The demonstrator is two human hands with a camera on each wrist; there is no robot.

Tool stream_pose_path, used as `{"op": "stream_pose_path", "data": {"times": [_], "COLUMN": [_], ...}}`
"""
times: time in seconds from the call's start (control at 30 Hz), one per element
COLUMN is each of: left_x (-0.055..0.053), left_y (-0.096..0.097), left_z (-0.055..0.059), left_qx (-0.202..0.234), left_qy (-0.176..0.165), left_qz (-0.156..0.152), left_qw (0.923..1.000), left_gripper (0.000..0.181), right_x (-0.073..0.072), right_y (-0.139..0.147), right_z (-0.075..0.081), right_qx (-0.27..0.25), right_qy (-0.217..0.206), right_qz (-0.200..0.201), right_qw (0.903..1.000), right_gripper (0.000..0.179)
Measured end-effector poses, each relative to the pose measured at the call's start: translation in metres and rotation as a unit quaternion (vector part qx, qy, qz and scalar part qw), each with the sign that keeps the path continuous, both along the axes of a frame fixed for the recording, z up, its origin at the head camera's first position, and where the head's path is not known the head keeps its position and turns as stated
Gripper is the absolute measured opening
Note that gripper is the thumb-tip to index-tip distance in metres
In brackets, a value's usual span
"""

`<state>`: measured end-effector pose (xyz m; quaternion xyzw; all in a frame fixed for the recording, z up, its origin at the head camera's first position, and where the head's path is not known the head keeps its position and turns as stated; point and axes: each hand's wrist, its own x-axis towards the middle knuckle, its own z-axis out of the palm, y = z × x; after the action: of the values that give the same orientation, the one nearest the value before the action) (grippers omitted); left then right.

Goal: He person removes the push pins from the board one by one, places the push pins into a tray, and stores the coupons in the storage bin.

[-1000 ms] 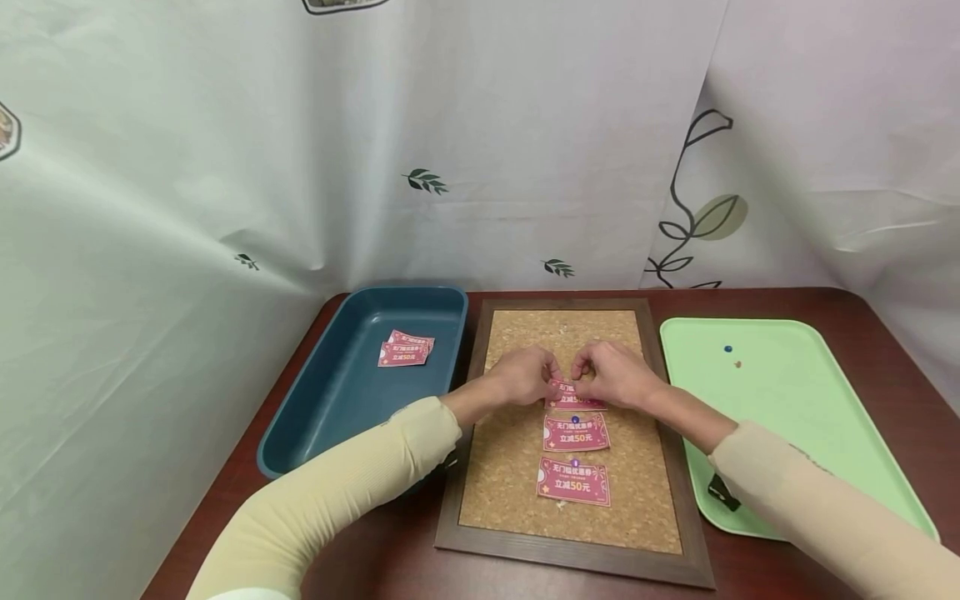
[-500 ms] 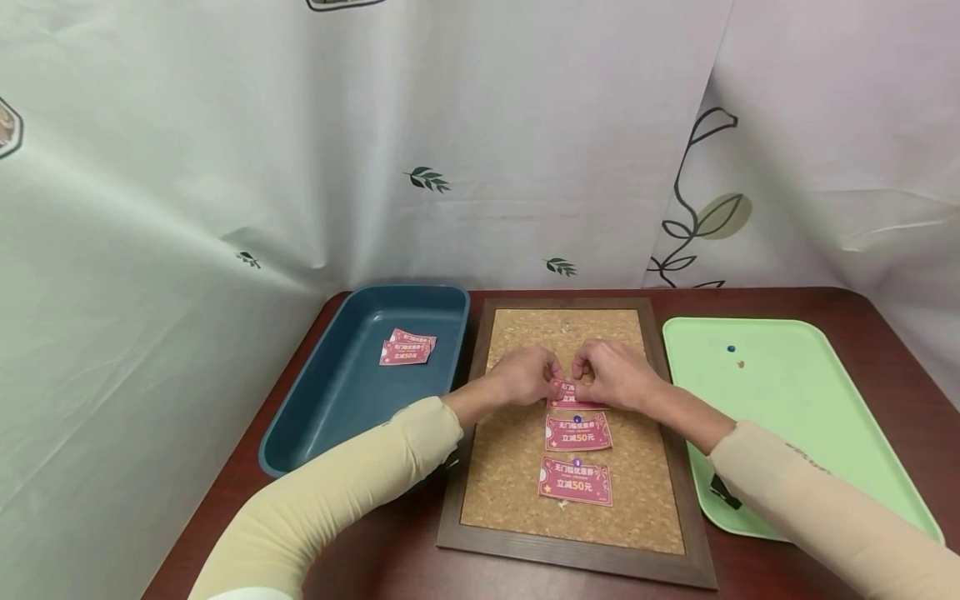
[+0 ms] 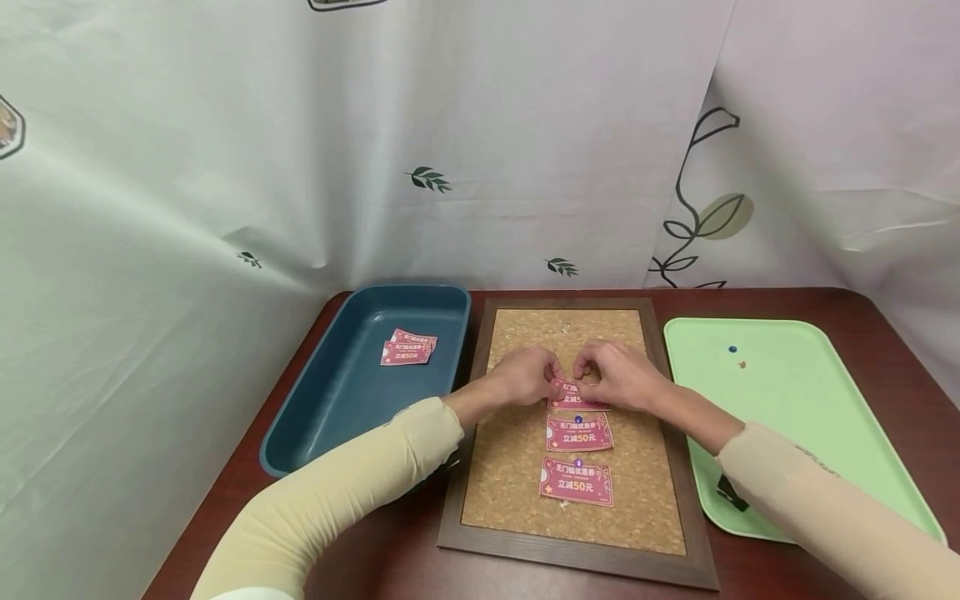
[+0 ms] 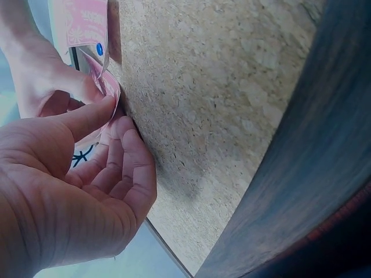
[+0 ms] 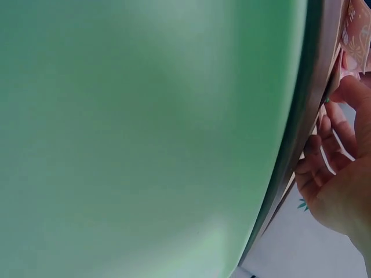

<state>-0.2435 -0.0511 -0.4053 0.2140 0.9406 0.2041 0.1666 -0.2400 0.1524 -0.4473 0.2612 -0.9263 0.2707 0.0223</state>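
Observation:
A pink paper coupon (image 3: pixel 566 401) lies at the upper middle of the framed corkboard (image 3: pixel 502 500). My left hand (image 3: pixel 525 375) pinches its left end between thumb and fingers, and the paper bends up in the left wrist view. Over the coupon's upper right part, my right hand (image 3: pixel 621 375) has thumb and forefinger together. A tiny green push pin (image 5: pixel 327 99) shows at those fingertips, mostly hidden. Below are two more coupons: the nearer one (image 3: pixel 576 482) bears a purple push pin (image 3: pixel 578 462), the other (image 3: pixel 579 437) a blue push pin (image 3: pixel 578 419).
Left of the board, a deep blue tray (image 3: pixel 322 417) holds a few overlapping coupons (image 3: pixel 407 353). A light green tray (image 3: pixel 795 400) stands on the right with a blue push pin (image 3: pixel 732 349), a small orange-brown pin (image 3: pixel 742 364) and a black object (image 3: pixel 731 493) beside the sleeve.
Both hands stay at the upper coupon, with hardly any movement of the fingers. The head view shifts very slightly.

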Motion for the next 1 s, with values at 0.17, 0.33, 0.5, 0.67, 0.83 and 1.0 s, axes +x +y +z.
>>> {"op": "stream_pose_path", "data": {"times": [0.17,0.33,0.5,0.67,0.83,1.0], "left_x": [-0.0008,-0.0009,-0.0002,-0.0007,-0.0016,-0.0011], "left_y": [-0.0004,-0.0006,0.0002,-0.0003,-0.0009,-0.0007], "left_z": [-0.0014,-0.0012,-0.001,-0.0015,-0.0018,-0.0013], "left_qx": [0.0,-0.001,-0.001,-0.003,-0.007,-0.006], "left_qy": [0.0,0.001,-0.001,0.0,0.006,0.007], "left_qz": [-0.003,-0.004,0.001,-0.001,-0.008,-0.009], "left_qw": [1.0,1.0,1.0,1.0,0.9999,0.9999], "left_gripper": [0.008,0.009,0.009,0.008,0.008,0.008], "right_x": [-0.0018,-0.0032,-0.0028,-0.0026,-0.0035,-0.005], "right_y": [0.0044,0.0058,0.0056,0.0039,0.0024,0.0014], "right_z": [-0.0012,-0.0024,-0.0028,-0.0041,-0.0058,-0.0077], "right_qx": [-0.018,-0.035,-0.03,-0.009,0.016,0.02], "right_qy": [-0.014,-0.016,-0.001,0.041,0.072,0.082], "right_qz": [0.013,0.022,0.026,0.037,0.046,0.047], "right_qw": [0.9996,0.999,0.9992,0.9984,0.9962,0.9953], "right_gripper": [0.014,0.013,0.013,0.017,0.019,0.02]}}
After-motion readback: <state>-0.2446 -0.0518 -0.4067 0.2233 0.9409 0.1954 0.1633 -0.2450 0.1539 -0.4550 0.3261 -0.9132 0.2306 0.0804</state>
